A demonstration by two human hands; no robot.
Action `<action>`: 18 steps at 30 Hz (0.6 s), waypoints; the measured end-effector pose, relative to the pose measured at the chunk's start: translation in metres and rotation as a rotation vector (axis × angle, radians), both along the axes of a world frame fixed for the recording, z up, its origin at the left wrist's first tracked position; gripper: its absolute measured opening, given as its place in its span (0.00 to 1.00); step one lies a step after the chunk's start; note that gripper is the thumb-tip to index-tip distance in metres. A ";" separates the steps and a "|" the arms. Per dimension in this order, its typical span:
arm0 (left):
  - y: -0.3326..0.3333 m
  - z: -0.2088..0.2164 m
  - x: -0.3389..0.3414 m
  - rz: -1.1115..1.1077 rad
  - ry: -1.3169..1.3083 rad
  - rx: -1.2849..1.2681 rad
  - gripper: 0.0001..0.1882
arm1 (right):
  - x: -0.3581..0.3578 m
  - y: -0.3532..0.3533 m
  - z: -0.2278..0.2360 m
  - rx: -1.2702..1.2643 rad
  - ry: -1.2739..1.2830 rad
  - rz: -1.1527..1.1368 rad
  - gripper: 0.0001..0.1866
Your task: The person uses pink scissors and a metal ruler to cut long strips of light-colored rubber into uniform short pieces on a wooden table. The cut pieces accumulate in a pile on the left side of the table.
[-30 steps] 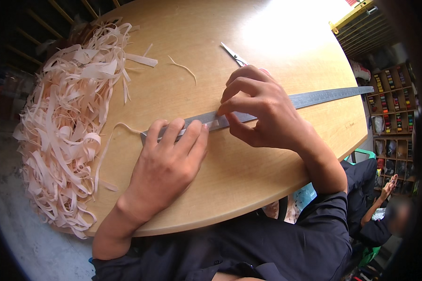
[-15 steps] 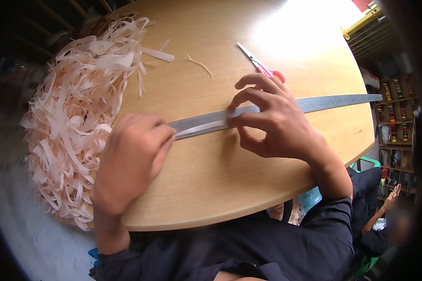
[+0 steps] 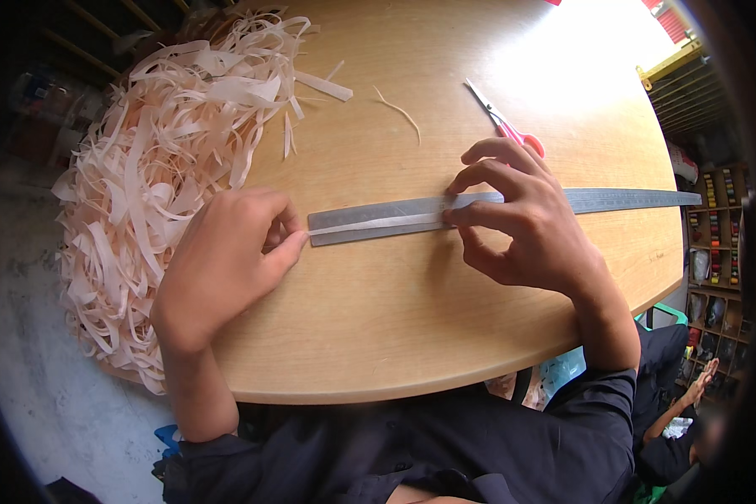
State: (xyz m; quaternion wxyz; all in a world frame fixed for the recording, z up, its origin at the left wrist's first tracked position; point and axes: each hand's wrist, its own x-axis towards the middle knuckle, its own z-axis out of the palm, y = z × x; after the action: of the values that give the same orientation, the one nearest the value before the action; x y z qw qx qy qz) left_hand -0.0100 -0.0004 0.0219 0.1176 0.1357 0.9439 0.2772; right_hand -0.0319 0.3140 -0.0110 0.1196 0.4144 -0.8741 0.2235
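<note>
A long metal ruler (image 3: 378, 220) lies across the wooden table, with a narrow pale strip (image 3: 395, 221), perhaps fabric, stretched along its face. At the ruler's left end, the thumb and fingertips of my left hand (image 3: 231, 260) pinch the strip's end just beyond the metal edge. My right hand (image 3: 525, 227) is over the ruler's middle, its fingertips closed together on the strip and touching the ruler, the other fingers curled apart. Beyond the right hand lie scissors (image 3: 500, 118) with pink-red handles, partly covered by its fingers.
A large tangled heap of pale pink strips (image 3: 168, 160) fills the table's left side. Loose strip pieces (image 3: 399, 113) lie near it on the table (image 3: 412, 336). To the right are shelves of thread spools (image 3: 718, 227) and another person's hand (image 3: 701, 382) below.
My left hand has come to the ruler's left end, uncovering it, and pinches the strip there. The strip lies straighter along the ruler. The whole view has shifted slightly.
</note>
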 end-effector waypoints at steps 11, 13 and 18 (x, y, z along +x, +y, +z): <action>-0.001 -0.002 -0.002 -0.036 0.025 0.010 0.08 | -0.021 0.030 0.014 0.004 0.089 -0.261 0.06; 0.000 -0.002 -0.002 -0.033 0.027 0.017 0.08 | -0.023 0.042 0.021 0.076 0.100 -0.420 0.05; 0.000 -0.002 -0.002 0.004 -0.016 0.018 0.08 | -0.022 0.046 0.020 0.209 -0.093 -0.598 0.08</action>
State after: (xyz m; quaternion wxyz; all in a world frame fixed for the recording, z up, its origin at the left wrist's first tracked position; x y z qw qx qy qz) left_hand -0.0117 -0.0007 0.0201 0.1235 0.1328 0.9406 0.2870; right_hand -0.0538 0.3598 0.0088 0.0969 0.1388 -0.9799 0.1061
